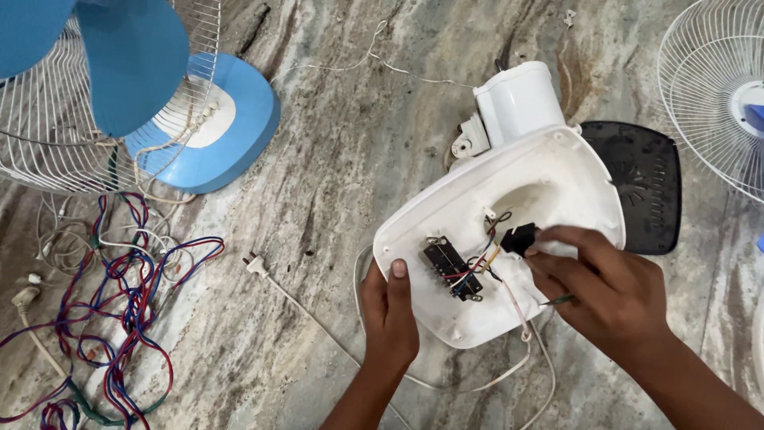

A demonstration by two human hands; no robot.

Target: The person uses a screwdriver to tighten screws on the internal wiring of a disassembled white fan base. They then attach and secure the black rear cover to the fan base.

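- Left hand (388,306) was clamped on the near edge of the upturned white fan base (557,179), thumb on the inside face, fingers curled under, looked like it was there to keep the shell tilted up and steady
- Right hand (609,291) had its fingertips pinched shut around a small black component (517,237) on wires inside the hollow of the base, holding it up clear of the plastic
- A thin green wire end (557,300) poked out from under that same hand
- The black switch block (452,269) sat fixed inside the base, just left of the pinched part, with red, blue and yellow leads running between them
- White power cord (318,322) trailed out from the base across the stone floor (350,135) to its plug
- Dark bottom cover (645,191) lay off to the right, partly tucked behind the base
- Blue fan (127,72) and a tangle of red and blue wires (127,310) sat well apart on the left
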